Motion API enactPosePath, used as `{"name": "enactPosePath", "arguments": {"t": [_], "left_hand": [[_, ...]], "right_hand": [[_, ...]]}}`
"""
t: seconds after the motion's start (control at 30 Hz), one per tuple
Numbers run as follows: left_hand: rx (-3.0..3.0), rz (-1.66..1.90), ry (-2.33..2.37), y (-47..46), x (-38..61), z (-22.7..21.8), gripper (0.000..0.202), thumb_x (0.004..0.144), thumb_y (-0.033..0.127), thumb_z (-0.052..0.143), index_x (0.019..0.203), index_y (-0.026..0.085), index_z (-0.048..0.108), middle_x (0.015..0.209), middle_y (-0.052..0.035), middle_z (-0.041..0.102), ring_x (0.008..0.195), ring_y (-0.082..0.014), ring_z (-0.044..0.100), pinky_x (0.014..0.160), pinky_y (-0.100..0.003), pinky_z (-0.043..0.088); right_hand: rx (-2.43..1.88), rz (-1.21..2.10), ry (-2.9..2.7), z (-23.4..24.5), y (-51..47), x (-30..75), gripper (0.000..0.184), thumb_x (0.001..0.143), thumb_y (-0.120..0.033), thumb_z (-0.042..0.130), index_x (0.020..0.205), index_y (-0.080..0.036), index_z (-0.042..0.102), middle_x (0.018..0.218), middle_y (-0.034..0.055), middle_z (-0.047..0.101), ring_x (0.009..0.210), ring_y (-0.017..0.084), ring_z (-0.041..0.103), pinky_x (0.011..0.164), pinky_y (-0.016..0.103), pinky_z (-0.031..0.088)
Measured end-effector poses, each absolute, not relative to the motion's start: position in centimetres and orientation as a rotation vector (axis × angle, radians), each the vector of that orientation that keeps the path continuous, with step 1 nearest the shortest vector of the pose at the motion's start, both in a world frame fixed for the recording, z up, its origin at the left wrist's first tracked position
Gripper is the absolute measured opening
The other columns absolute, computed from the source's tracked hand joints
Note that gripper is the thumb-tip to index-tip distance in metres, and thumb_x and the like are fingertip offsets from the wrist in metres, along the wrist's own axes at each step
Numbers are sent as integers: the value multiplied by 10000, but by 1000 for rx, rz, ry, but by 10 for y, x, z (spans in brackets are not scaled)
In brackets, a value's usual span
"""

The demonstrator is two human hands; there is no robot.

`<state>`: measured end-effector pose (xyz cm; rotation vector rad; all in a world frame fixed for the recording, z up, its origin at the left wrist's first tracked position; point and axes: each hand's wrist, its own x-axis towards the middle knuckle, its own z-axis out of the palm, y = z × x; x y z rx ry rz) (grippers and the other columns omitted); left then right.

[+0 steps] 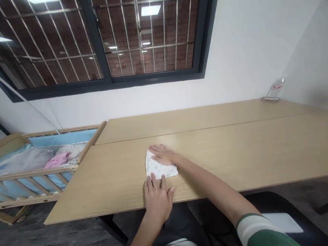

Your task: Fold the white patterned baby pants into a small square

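Note:
A small white cloth (157, 169) with a faint pattern lies flat on the wooden table (248, 151), folded into a rough wedge with a curved left edge. My right hand (162, 155) rests on its upper right part, palm down with the fingers stretched out to the left. Below it, my left hand (157, 198) lies with spread fingers, their tips touching the cloth's lower edge. Neither hand grips anything. The part of the cloth under my right palm is hidden.
Left of the table stands a wooden crib (32, 173) with blue lining and a pink cloth (57, 160) inside. A clear plastic bottle (275, 89) is at the table's far right corner. A chair (274, 201) bearing a white flat item (283, 222) sits at the front right.

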<state>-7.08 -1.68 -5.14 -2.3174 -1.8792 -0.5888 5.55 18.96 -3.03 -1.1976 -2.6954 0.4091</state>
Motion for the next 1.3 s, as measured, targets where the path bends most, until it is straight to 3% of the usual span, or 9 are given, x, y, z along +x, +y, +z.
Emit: {"name": "enactPosePath", "arguments": {"t": [0.4, 0.53, 0.67, 0.77, 0.9, 0.97, 1.07, 1.2, 1.3], "left_hand": [[-2330, -531, -1759, -5, -87, -50, 426, 986, 358, 480, 1358, 202, 619, 1400, -190, 599, 1238, -351, 571, 1033, -510, 442], [-2543, -582, -1665, 16, -119, -49, 346, 988, 193, 436, 1248, 189, 664, 1294, -142, 679, 1115, -285, 636, 985, -447, 471], [-2654, -704, -1590, 34, -145, -50, 280, 996, 188, 446, 1114, 222, 698, 1202, -91, 718, 1101, -245, 636, 999, -421, 466], [-2717, -745, -1489, 42, -152, -50, 274, 1014, 214, 421, 1082, 224, 686, 1191, -83, 712, 1147, -236, 618, 1028, -415, 451], [-2825, -908, -1478, 48, -153, -43, 280, 1035, 264, 375, 1105, 220, 642, 1198, -84, 704, 1173, -226, 615, 1048, -397, 432], [-2895, -1026, -1584, 49, -154, -34, 285, 1043, 326, 364, 1088, 221, 625, 1096, -71, 726, 1055, -218, 656, 974, -366, 468], [-2952, -1144, -1726, 48, -158, -19, 311, 1037, 391, 358, 1038, 219, 617, 967, -55, 731, 912, -215, 674, 856, -328, 497], [-3032, -1199, -1724, 52, -163, -7, 291, 971, 436, 499, 1081, 214, 653, 1082, -69, 742, 1017, -238, 676, 921, -323, 497], [-3050, -1114, -1758, 63, -164, -9, 387, 874, 433, 645, 1189, 210, 668, 1240, -83, 715, 1132, -265, 650, 994, -333, 481]], "right_hand": [[-1136, 155, -2572, -24, 177, 58, 596, 1056, -452, 291, 1584, -178, 325, 1677, 118, 236, 1562, 238, 140, 1254, 458, 48], [-1151, 143, -2389, -11, 155, 72, 475, 1014, -346, 431, 1455, -183, 499, 1586, 161, 400, 1481, 289, 316, 1205, 502, 216], [-1095, 455, -2277, -2, 125, 96, 333, 988, -346, 514, 1237, -182, 662, 1254, 143, 668, 1199, 281, 592, 1064, 456, 428], [-1055, 697, -2354, 1, 100, 112, 462, 939, -473, 615, 1311, -200, 644, 1290, 135, 674, 1165, 291, 628, 1032, 443, 468], [-1053, 767, -2551, 2, 75, 125, 799, 799, -528, 769, 1489, -217, 510, 1584, 140, 426, 1473, 351, 363, 1208, 495, 283], [-1068, 764, -2555, 2, 69, 127, 759, 817, -458, 758, 1494, -227, 507, 1592, 122, 418, 1489, 345, 338, 1220, 499, 259], [-1043, 816, -2443, 3, 67, 126, 520, 917, -373, 633, 1418, -244, 586, 1451, 101, 591, 1322, 309, 544, 1125, 456, 399], [-987, 909, -2293, 6, 78, 121, 335, 998, -411, 501, 1188, -229, 710, 1164, 76, 742, 989, 252, 679, 922, 379, 518], [-1022, 902, -2177, 4, 93, 119, 345, 989, -453, 516, 1107, -195, 712, 1087, 86, 750, 941, 248, 671, 869, 365, 527]]}}
